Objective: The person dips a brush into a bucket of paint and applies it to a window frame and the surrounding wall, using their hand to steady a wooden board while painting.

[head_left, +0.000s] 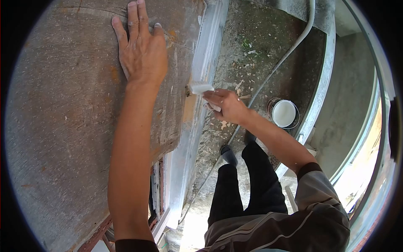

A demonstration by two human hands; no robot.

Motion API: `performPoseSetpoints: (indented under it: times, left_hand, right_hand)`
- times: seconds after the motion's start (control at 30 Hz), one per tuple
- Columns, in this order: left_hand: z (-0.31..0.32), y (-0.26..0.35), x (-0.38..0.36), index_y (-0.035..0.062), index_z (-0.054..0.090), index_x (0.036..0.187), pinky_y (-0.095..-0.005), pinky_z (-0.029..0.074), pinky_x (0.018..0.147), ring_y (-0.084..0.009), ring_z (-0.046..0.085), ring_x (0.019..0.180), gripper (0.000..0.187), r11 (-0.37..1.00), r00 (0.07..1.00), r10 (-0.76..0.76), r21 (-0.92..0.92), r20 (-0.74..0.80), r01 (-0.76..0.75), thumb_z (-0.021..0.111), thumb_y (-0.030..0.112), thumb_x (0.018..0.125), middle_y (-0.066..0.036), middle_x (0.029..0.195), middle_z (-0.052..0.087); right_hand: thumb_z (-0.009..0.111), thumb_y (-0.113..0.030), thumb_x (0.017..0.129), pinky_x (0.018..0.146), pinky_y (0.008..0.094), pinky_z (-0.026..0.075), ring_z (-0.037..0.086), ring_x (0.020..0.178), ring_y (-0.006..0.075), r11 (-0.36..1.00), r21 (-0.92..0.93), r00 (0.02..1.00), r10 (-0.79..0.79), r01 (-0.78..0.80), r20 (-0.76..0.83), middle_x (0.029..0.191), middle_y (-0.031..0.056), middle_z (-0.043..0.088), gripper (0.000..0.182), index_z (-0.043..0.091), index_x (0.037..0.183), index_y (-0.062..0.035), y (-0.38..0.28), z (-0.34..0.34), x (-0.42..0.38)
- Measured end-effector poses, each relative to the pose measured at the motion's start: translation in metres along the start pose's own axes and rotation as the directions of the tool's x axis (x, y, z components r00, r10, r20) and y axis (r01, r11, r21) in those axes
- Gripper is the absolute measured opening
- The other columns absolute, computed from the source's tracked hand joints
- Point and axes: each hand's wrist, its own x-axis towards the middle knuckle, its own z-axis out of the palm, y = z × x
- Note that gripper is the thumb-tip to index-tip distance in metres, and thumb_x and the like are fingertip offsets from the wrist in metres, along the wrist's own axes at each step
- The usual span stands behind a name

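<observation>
My left hand lies flat with fingers spread on a large, weathered plywood board. In my right hand is a paintbrush, its white-coated bristles right at the long white-painted frame beside the board. White smears mark the fingers of that hand. Just below the bristles, a strip of bare yellowish wood shows along the inner side of the frame.
On the rough floor to the right stands a can of white paint. A grey hose runs across the floor past my feet. Paint flakes lie scattered there, and a pale curved ledge borders the floor.
</observation>
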Motion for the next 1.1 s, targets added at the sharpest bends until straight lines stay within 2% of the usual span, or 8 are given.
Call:
performPoseSetpoints:
  times: [0.17, 0.27, 0.37, 0.53, 0.77, 0.93, 1.0, 1.1]
  left_hand:
    - [0.001, 0.001, -0.023, 0.0117, 0.07, 0.118, -0.0559, 0.011, 0.119, -0.0318, 0.02, 0.147, 0.036, 0.999, 0.998, 0.047, -0.008, 0.041, -0.047, 0.066, 0.007, 0.083, -0.017, 0.157, 0.027]
    - [0.0, 0.0, -0.04, 0.0095, 0.071, 0.115, -0.0553, 0.012, 0.119, -0.0326, 0.021, 0.147, 0.031, 0.997, 0.996, 0.073, -0.043, 0.047, -0.071, 0.062, 0.007, 0.085, -0.018, 0.156, 0.029]
    - [0.0, -0.001, -0.06, 0.0071, 0.071, 0.113, -0.0551, 0.012, 0.119, -0.0331, 0.022, 0.146, 0.028, 0.993, 0.992, 0.083, -0.087, 0.093, -0.075, 0.06, 0.007, 0.086, -0.02, 0.155, 0.031]
    - [-0.004, 0.004, -0.096, 0.0044, 0.071, 0.112, -0.055, 0.01, 0.12, -0.0339, 0.021, 0.147, 0.028, 0.987, 0.978, 0.093, -0.15, 0.188, -0.065, 0.06, 0.008, 0.086, -0.021, 0.154, 0.032]
    - [0.012, 0.019, -0.151, 0.0064, 0.066, 0.122, -0.0564, 0.006, 0.12, -0.0319, 0.015, 0.149, 0.034, 0.982, 0.91, 0.156, -0.161, 0.385, -0.1, 0.055, 0.012, 0.09, -0.014, 0.158, 0.027]
    - [0.051, 0.016, -0.173, 0.0095, 0.062, 0.129, -0.0564, 0.005, 0.12, -0.029, 0.01, 0.15, 0.037, 0.976, 0.902, 0.208, -0.143, 0.377, -0.166, 0.054, 0.014, 0.092, -0.007, 0.161, 0.02]
    - [0.048, 0.017, -0.171, 0.0104, 0.061, 0.129, -0.0568, 0.005, 0.12, -0.0284, 0.008, 0.15, 0.038, 0.976, 0.891, 0.206, -0.147, 0.404, -0.159, 0.053, 0.014, 0.093, -0.006, 0.162, 0.019]
    - [0.045, 0.019, -0.169, 0.0104, 0.061, 0.13, -0.0578, 0.006, 0.119, -0.0283, 0.007, 0.15, 0.038, 0.98, 0.882, 0.193, -0.137, 0.431, -0.147, 0.053, 0.013, 0.093, -0.005, 0.162, 0.017]
  right_hand:
    - [0.068, 0.001, 0.075, 0.079, 0.0392, 0.056, 0.067, 0.092, 0.0348, 0.97, -0.241, 0.925, -0.062, -0.032, -0.374, 0.102, 0.0162, 0.07, 0.034, 0.068, 0.109, -0.0027, 0.078, -0.066, 0.093]
    - [0.07, -0.003, 0.074, 0.08, 0.0392, 0.057, 0.067, 0.094, 0.0347, 0.972, -0.223, 0.969, 0.014, -0.071, -0.248, 0.106, 0.0159, 0.07, 0.036, 0.068, 0.11, -0.0042, 0.091, -0.029, 0.078]
    - [0.076, -0.008, 0.065, 0.097, 0.0404, 0.051, 0.063, 0.108, 0.0326, 0.971, -0.234, 0.998, 0.06, -0.055, 0.016, 0.125, 0.0142, 0.063, 0.054, 0.063, 0.118, -0.005, 0.026, 0.042, -0.005]
    - [0.075, -0.009, 0.07, 0.087, 0.0368, 0.053, 0.063, 0.1, 0.0284, 0.995, -0.027, 0.981, 0.102, -0.099, 0.163, 0.117, 0.0131, 0.065, 0.046, 0.06, 0.113, -0.0013, -0.101, 0.131, -0.115]
    - [0.075, -0.005, 0.074, 0.085, 0.0401, 0.055, 0.066, 0.098, 0.0343, 0.907, 0.324, 0.962, 0.266, -0.269, 0.056, 0.113, 0.0144, 0.067, 0.029, 0.064, 0.101, -0.005, -0.096, 0.12, -0.137]
    - [0.075, -0.008, 0.08, 0.073, 0.033, 0.055, 0.071, 0.083, 0.0311, 0.856, 0.286, 0.814, 0.505, -0.43, -0.287, 0.094, 0.0166, 0.072, 0.021, 0.071, 0.1, -0.0034, -0.066, 0.052, -0.082]
    - [0.075, -0.011, 0.082, 0.074, 0.0336, 0.055, 0.071, 0.083, 0.0312, 0.918, 0.199, 0.783, 0.397, -0.343, -0.479, 0.096, 0.0172, 0.071, 0.022, 0.07, 0.102, -0.0026, -0.028, 0.029, -0.043]
    - [0.075, -0.011, 0.081, 0.075, 0.0359, 0.056, 0.07, 0.086, 0.034, 0.946, 0.116, 0.791, 0.317, -0.303, -0.524, 0.099, 0.018, 0.071, 0.024, 0.07, 0.103, -0.0022, 0.024, 0.023, -0.001]
